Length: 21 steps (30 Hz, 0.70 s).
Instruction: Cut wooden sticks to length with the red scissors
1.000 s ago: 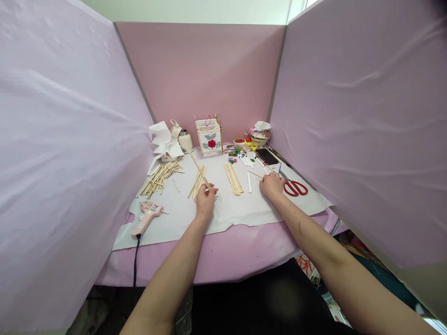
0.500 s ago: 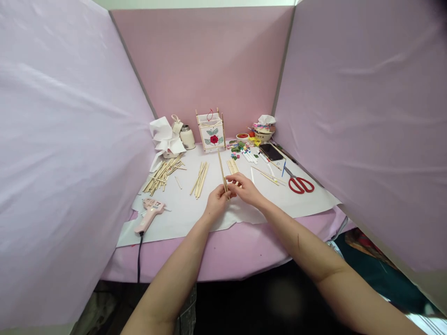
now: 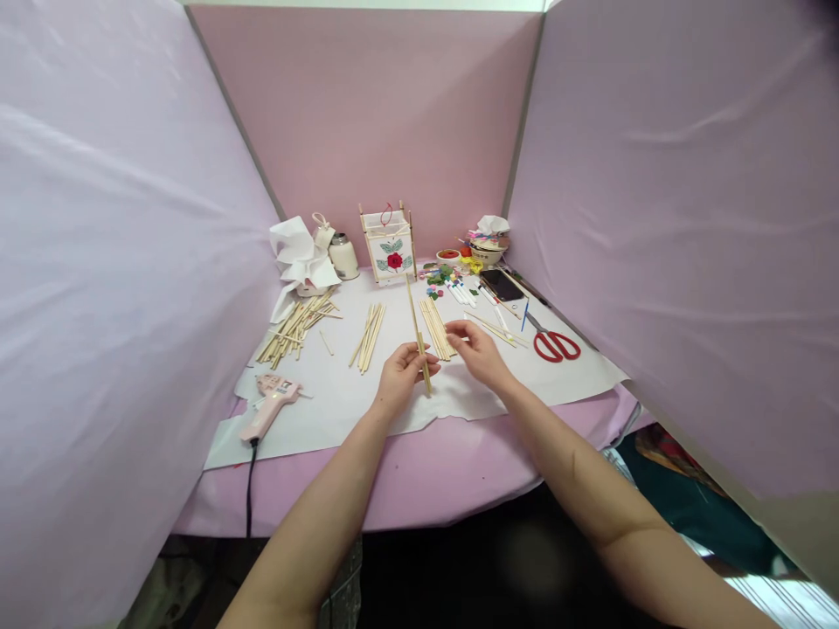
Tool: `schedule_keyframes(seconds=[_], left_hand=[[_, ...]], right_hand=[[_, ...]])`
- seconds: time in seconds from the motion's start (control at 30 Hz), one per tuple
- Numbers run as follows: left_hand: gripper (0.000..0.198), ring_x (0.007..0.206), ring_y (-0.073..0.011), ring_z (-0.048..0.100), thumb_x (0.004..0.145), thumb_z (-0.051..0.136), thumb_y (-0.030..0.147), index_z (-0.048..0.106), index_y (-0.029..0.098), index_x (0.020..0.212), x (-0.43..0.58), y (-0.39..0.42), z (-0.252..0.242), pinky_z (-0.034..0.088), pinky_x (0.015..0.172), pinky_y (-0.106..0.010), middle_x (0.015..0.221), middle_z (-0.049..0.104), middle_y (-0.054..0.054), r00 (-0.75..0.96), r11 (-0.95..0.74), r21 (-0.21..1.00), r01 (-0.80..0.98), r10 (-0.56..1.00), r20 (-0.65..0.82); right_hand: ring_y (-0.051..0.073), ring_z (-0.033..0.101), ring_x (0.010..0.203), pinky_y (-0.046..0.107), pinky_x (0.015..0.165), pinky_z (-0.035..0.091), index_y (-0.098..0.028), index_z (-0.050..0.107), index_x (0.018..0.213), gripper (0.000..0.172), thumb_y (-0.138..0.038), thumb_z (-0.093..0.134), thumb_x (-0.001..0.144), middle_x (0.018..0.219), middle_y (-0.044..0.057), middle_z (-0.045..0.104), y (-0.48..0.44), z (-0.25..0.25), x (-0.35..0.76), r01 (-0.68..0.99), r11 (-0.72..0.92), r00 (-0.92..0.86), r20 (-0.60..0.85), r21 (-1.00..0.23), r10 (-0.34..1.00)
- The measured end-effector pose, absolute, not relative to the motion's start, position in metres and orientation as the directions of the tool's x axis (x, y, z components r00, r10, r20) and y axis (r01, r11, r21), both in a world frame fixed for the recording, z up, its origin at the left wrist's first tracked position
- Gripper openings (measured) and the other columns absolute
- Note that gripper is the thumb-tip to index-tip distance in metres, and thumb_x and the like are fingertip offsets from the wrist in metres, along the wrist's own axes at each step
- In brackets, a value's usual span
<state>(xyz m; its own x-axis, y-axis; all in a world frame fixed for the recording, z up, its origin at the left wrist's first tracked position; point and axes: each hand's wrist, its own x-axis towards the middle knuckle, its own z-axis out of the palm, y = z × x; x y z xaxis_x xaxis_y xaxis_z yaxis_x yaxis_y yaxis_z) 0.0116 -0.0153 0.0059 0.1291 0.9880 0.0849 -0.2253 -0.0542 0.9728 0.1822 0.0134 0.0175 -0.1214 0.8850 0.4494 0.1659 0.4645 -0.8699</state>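
My left hand (image 3: 401,374) pinches wooden sticks (image 3: 425,362) between thumb and fingers. A long thin one points up and away, and a shorter one lies alongside it near the grip. My right hand (image 3: 481,354) is a little to the right with loosely bent fingers apart and nothing visible in them. Its fingertips are by the right end of a neat row of wooden sticks (image 3: 433,323) on the white sheet (image 3: 341,411). To the left lies a second small group of sticks (image 3: 370,336).
A pink glue gun (image 3: 270,409) with a black cord and a larger stick pile (image 3: 294,332) lie left. A lantern-like frame with a red flower (image 3: 393,258) stands behind. On the right are markers (image 3: 461,293), a phone (image 3: 502,284) and red-handled scissors (image 3: 556,345).
My right hand has let go of the sticks and moved right, away from my left hand. The left hand still holds them, their lower ends now exposed. The view has shifted slightly.
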Motion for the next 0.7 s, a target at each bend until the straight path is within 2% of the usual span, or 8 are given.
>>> schedule_keyframes(seconds=[0.13,0.2,0.27,0.33,0.43,0.5,0.6,0.7], left_hand=[[0.040,0.076,-0.0169,0.066,0.075,0.066,0.032,0.055,0.018,0.112,0.007,-0.014,0.008,0.054,0.079,-0.040,0.088,0.067,-0.008,0.125,0.019,0.958,-0.286,0.992,0.017],[0.046,0.076,-0.0165,0.066,0.075,0.067,0.031,0.052,0.020,0.117,0.006,-0.013,0.007,0.054,0.080,-0.040,0.088,0.067,-0.007,0.134,0.036,0.951,-0.308,0.991,0.006],[0.050,0.077,-0.0161,0.066,0.075,0.067,0.030,0.049,0.022,0.121,0.005,-0.013,0.006,0.054,0.081,-0.041,0.087,0.066,-0.006,0.144,0.043,0.948,-0.317,0.990,0.003],[0.051,0.077,-0.0159,0.066,0.076,0.066,0.030,0.048,0.024,0.123,0.005,-0.012,0.005,0.054,0.081,-0.041,0.087,0.066,-0.005,0.154,0.042,0.948,-0.315,0.988,0.008],[0.050,0.077,-0.0158,0.066,0.076,0.066,0.029,0.049,0.023,0.123,0.004,-0.012,0.005,0.054,0.081,-0.041,0.087,0.065,-0.005,0.175,0.059,0.939,-0.339,0.985,0.001],[0.048,0.077,-0.0157,0.065,0.076,0.067,0.027,0.050,0.022,0.121,0.002,-0.013,0.007,0.055,0.081,-0.039,0.088,0.065,-0.006,0.202,0.100,0.921,-0.375,0.979,-0.024],[0.045,0.077,-0.0150,0.065,0.076,0.067,0.023,0.052,0.020,0.119,0.000,-0.013,0.008,0.055,0.081,-0.037,0.090,0.065,-0.006,0.234,0.164,0.890,-0.426,0.970,-0.067],[0.043,0.078,-0.0137,0.065,0.076,0.067,0.018,0.053,0.019,0.117,-0.001,-0.011,0.009,0.055,0.081,-0.034,0.089,0.065,-0.005,0.231,0.210,0.854,-0.476,0.967,-0.109]], right_hand=[[0.016,0.058,0.076,0.031,0.071,0.047,-0.017,0.060,0.096,0.023,-0.034,0.053,0.082,0.089,0.005,0.064,0.028,0.007,0.230,0.251,0.384,0.126,0.423,-0.889,0.897],[0.018,0.058,0.080,0.033,0.075,0.046,-0.016,0.061,0.094,0.022,-0.031,0.051,0.082,0.091,0.006,0.064,0.034,-0.001,0.260,0.422,0.342,0.247,0.470,-0.839,0.848],[0.019,0.058,0.082,0.034,0.077,0.045,-0.015,0.061,0.095,0.023,-0.028,0.049,0.081,0.093,0.009,0.064,0.036,-0.009,0.292,0.619,0.208,0.350,0.504,-0.757,0.789],[0.025,0.056,0.088,0.041,0.082,0.042,-0.011,0.062,0.098,0.027,-0.025,0.052,0.078,0.096,0.014,0.062,0.036,-0.017,0.322,0.685,0.101,0.416,0.502,-0.721,0.758],[0.029,0.054,0.093,0.041,0.083,0.040,-0.008,0.063,0.102,0.031,-0.023,0.053,0.077,0.097,0.019,0.060,0.033,-0.028,0.357,0.892,-0.170,0.374,0.474,-0.418,0.797],[0.030,0.056,0.092,0.039,0.081,0.040,-0.006,0.065,0.098,0.027,-0.021,0.052,0.079,0.093,0.020,0.062,0.031,-0.031,0.370,0.939,-0.247,0.327,0.406,-0.239,0.853],[0.030,0.058,0.087,0.037,0.077,0.040,-0.005,0.068,0.090,0.024,-0.020,0.051,0.080,0.088,0.021,0.064,0.031,-0.030,0.376,0.955,-0.255,0.293,0.330,-0.153,0.898],[0.031,0.059,0.088,0.036,0.075,0.040,-0.003,0.067,0.091,0.027,-0.022,0.051,0.082,0.089,0.023,0.064,0.034,-0.025,0.376,0.958,-0.272,0.285,0.270,-0.085,0.920]])
